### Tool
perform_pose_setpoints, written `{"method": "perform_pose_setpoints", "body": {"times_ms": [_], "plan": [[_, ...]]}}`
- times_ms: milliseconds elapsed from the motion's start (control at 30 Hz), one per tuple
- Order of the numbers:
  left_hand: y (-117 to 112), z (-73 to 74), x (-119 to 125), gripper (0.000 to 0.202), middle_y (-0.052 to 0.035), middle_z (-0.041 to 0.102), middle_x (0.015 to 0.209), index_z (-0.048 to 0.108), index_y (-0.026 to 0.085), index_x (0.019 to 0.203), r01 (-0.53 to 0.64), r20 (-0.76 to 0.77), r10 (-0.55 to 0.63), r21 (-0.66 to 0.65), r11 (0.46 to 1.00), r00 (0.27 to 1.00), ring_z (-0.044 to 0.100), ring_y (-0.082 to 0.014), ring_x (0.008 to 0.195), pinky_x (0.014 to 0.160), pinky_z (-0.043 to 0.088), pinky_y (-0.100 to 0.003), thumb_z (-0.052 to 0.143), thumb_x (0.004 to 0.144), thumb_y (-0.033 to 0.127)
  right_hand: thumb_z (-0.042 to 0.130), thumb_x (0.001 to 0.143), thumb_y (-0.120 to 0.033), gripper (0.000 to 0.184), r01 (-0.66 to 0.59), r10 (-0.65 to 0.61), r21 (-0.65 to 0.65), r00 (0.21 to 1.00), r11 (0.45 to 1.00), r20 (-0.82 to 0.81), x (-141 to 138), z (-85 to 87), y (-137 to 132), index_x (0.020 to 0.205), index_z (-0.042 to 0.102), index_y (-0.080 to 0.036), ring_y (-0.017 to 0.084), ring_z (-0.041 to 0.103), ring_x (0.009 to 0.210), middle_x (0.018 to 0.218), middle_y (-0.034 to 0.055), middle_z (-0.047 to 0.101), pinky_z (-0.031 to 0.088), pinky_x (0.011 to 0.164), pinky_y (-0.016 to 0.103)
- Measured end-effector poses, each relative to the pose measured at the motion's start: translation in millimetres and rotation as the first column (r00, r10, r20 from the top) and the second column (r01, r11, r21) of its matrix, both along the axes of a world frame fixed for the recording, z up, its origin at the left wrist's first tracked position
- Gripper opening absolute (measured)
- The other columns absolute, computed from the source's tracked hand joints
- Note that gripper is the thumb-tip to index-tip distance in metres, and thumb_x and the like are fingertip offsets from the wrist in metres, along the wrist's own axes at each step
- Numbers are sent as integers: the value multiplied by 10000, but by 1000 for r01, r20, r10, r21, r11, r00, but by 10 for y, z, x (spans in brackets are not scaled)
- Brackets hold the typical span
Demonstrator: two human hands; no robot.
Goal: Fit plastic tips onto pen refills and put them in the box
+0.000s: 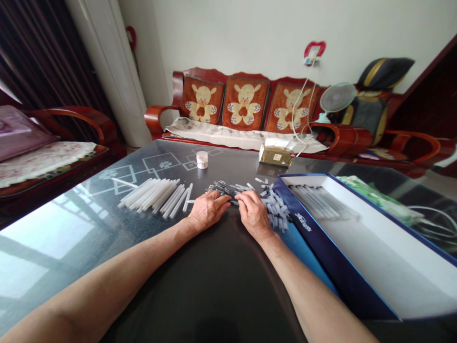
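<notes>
My left hand [207,209] and my right hand [253,212] rest close together on the dark glass table [107,228]. Their fingertips pinch at a thin grey pen part [233,202] lying between them. Just beyond the fingers is a heap of dark pen refills [223,188]. A pile of small grey caps [274,207] lies by my right hand. A row of white pen tubes [157,194] lies to the left of my left hand.
An open blue box [357,243] with a white inside holds several finished pens [321,200] at the right. A small white jar [202,159] and a gold packet [276,153] stand further back. A red wooden sofa [250,105] and a fan [337,97] are behind the table.
</notes>
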State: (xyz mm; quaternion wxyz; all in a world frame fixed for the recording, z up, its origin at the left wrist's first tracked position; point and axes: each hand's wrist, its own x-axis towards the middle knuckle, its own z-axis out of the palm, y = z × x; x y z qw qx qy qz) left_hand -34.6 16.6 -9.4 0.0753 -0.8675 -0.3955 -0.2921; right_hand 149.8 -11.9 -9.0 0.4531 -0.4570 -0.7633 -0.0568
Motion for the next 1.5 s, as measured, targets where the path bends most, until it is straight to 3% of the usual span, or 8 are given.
{"method": "perform_pose_setpoints", "body": {"times_ms": [67, 167, 367, 667, 1100, 1267, 1367, 1500], "plan": [[1, -8, -7, 355, -38, 583, 759, 677, 239, 1057, -22, 22, 22, 0, 1000, 1000, 555, -170, 748, 699, 446, -274, 379, 975, 415, 435, 912, -171, 216, -21, 21, 5, 999, 1000, -37, -27, -4, 1, 1014, 624, -196, 185, 575, 997, 1004, 78, 595, 475, 917, 328], [9, -17, -12, 351, -42, 588, 753, 691, 228, 983, -51, 58, 51, 7, 999, 997, 555, -167, 753, 705, 439, -270, 386, 974, 402, 507, 894, -252, 170, 82, -80, 13, 991, 997, -108, -39, 2, -3, 1005, 623, -197, 210, 567, 1024, 1025, 92, 577, 478, 932, 366], [20, -25, -10, 329, -43, 585, 767, 677, 225, 1051, -56, 109, 53, 25, 998, 993, 546, -170, 761, 710, 450, -274, 403, 971, 389, 437, 918, -243, 245, 125, -123, 3, 981, 992, -151, -8, 23, -2, 973, 668, -183, 193, 590, 926, 939, 91, 582, 508, 856, 337], [21, -30, 16, 356, -83, 591, 868, 567, 119, 1230, 139, -10, -139, 109, 984, 990, 526, -189, 777, 748, 491, -311, 350, 953, 171, 507, 872, -179, 171, 6, -12, -27, 966, 1000, -257, -153, -61, 15, 1005, 611, -204, 164, 683, 823, 896, 49, 706, 563, 776, 294], [2, -33, 9, 334, -58, 594, 830, 571, 159, 1210, 40, -34, -39, 21, 999, 999, 558, -179, 770, 682, 489, -271, 365, 948, 183, 404, 830, -41, 406, -105, 98, -91, 992, 990, -84, -204, -12, -107, 1186, 532, -186, 160, 670, 1007, 1087, 69, 702, 529, 910, 284], [9, -52, 12, 356, -54, 601, 832, 583, 195, 1215, 78, -4, -78, 29, 997, 997, 574, -177, 786, 702, 496, -271, 374, 929, 167, 426, 874, -129, 281, 145, -143, -42, 989, 989, 30, 46, 151, -2, 1026, 652, -198, 189, 635, 966, 1001, 77, 670, 502, 899, 301], [3, -47, 13, 357, -57, 606, 836, 594, 189, 1197, 94, -12, -94, 14, 995, 996, 577, -175, 786, 705, 500, -272, 368, 922, 165, 463, 833, -124, 273, 395, -369, -151, 913, 906, 174, 325, 261, 208, 983, 688, -165, 203, 620, 909, 985, 107, 651, 488, 859, 287], [-14, -26, 7, 362, -56, 600, 838, 590, 195, 1203, 87, -31, -88, -25, 996, 996, 578, -183, 794, 695, 504, -277, 367, 918, 172, 422, 829, -65, 358, 543, -408, -310, 818, 780, 406, 574, 292, 496, 1069, 678, -134, 207, 610, 961, 1074, 125, 653, 457, 852, 265]]}}
